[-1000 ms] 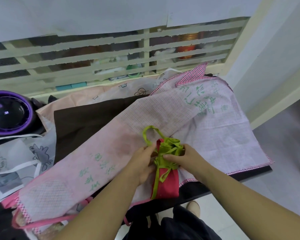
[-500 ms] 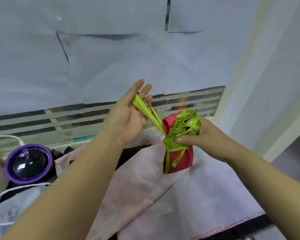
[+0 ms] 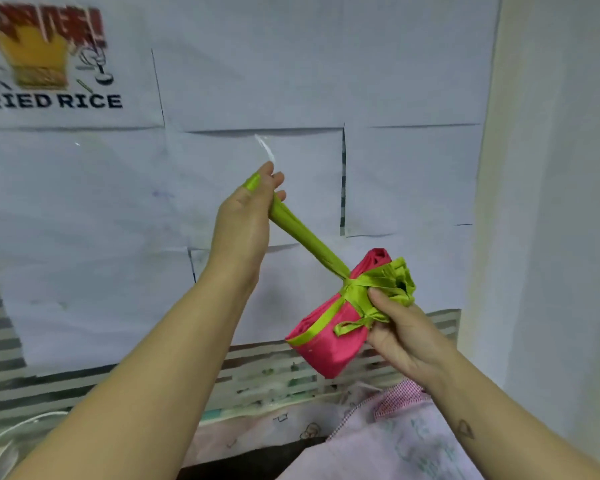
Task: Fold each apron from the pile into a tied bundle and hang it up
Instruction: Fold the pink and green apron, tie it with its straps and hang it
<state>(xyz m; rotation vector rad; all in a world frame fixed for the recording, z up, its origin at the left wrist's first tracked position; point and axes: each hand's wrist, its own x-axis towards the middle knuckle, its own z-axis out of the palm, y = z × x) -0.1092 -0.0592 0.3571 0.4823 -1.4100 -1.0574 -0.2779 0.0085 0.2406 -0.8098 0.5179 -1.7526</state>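
both hands have risen since half a second ago, lifting the red apron bundle (image 3: 329,337) higher in front of the papered wall (image 3: 413,174). left hand (image 3: 246,220) grasps the green strap (image 3: 305,240), stretched taut from the bundle, just below a clear plastic hook (image 3: 264,147). right hand (image 3: 404,330) clutches the bundle at its green knot, in mid-air above the pink apron pile (image 3: 395,448).

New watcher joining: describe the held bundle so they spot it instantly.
In front of the white paper-covered wall, the right hand grips a rolled red fabric bundle tied with lime-green ribbon. Unlike the pale pink aprons spread below, it is bright and rolled.
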